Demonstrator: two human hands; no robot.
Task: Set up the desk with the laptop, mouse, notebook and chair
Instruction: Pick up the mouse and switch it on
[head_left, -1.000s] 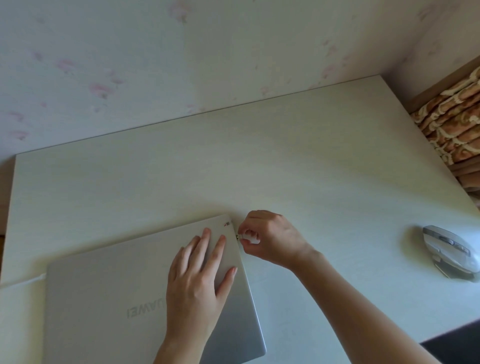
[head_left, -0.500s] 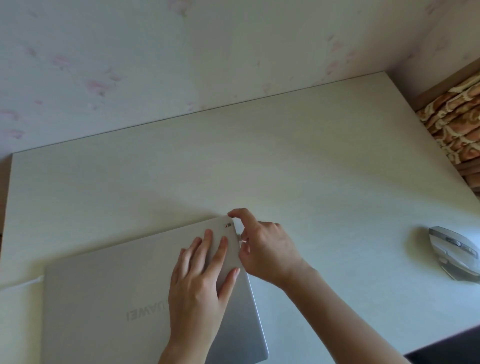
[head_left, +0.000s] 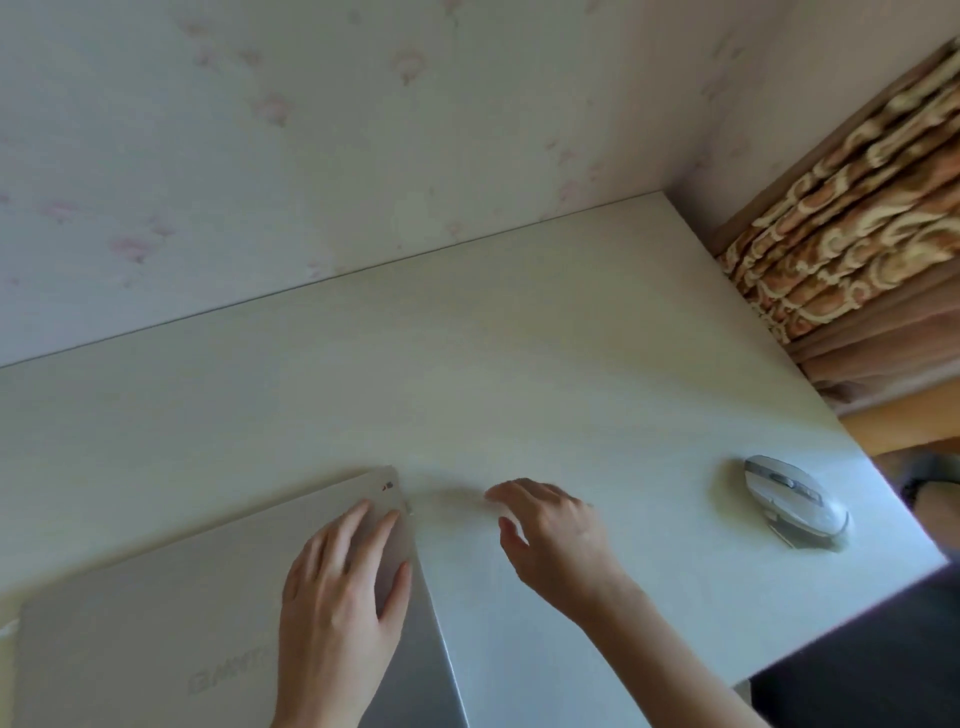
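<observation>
A closed silver laptop lies on the pale desk at the lower left, its lid logo facing me upside down. My left hand rests flat on the lid near its far right corner, fingers spread. My right hand hovers over the bare desk just right of the laptop, fingers loosely apart and blurred, holding nothing. A white and grey mouse sits near the desk's right edge. No notebook or chair shows clearly.
A wall with faint pink marks runs along the desk's back edge. Patterned brown and cream curtains hang at the right, past the desk corner. A dark surface lies below the desk's front right edge.
My right hand has left the laptop's right corner and moved right over the bare desk, fingers opening. The left hand stays on the lid. The view has shifted to the right.
</observation>
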